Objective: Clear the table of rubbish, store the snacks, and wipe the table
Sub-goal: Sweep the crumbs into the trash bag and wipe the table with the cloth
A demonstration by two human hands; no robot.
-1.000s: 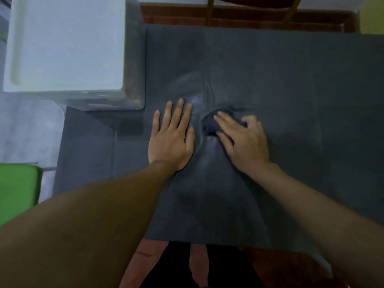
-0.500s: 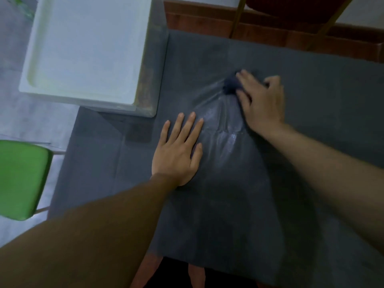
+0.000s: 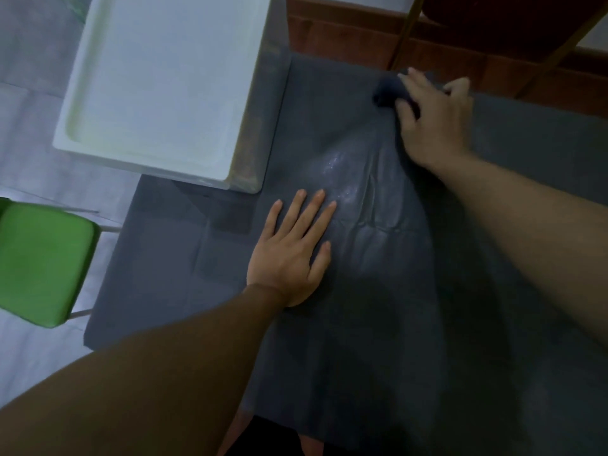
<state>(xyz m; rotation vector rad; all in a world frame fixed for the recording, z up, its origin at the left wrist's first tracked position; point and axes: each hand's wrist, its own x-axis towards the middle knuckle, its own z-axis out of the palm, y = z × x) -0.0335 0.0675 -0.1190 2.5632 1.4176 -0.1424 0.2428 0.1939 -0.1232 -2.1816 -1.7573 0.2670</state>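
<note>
With the right hand (image 3: 434,126) curled round the dark cloth (image 3: 385,92), best wipe away from the white-lidded box (image 3: 158,83) while the flat, open left hand (image 3: 292,255) pins the wrinkling tablecloth (image 3: 533,166).

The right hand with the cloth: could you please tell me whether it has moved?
Yes. The right hand, gripping the dark cloth, has slid away from the person: from about level with the white-lidded box's near corner to the grey tablecloth's far edge.

A green chair seat (image 3: 42,261) on thin metal legs stands at the left on a pale floor (image 3: 29,133). At the top right, a dark red chair (image 3: 513,18) with yellowish legs stands over a reddish-brown wooden strip (image 3: 345,31).
</note>
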